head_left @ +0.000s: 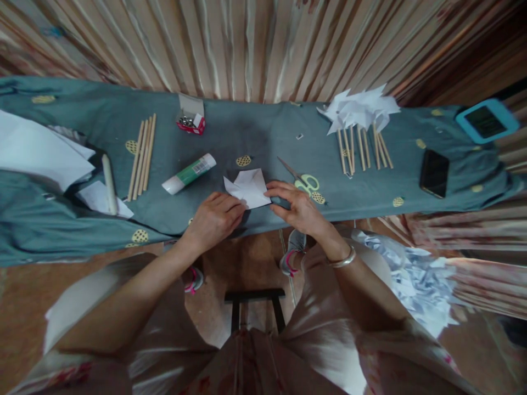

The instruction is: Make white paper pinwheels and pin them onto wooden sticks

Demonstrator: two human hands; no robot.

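A partly folded piece of white paper (249, 189) lies on the cloth in front of me, with one corner flap standing up on its left side. My left hand (218, 215) is closed on its lower left corner, the fingers curled together. At the paper's right edge, my right hand (301, 207) holds it between forefinger and thumb. Scissors with light green handles (307, 184) lie just beyond my right hand. Up and left of the paper is a green and white glue stick (189, 173).
The narrow table has a green cloth (255, 131). On it are wooden sticks (142, 156), a small red box of metal pins (191, 122), paper sheets (37, 148), a pale rod (109, 184), paper pinwheels on sticks (360, 112), a phone (434, 173) and a blue-framed device (488, 120). Folded papers (424, 274) are heaped below right.
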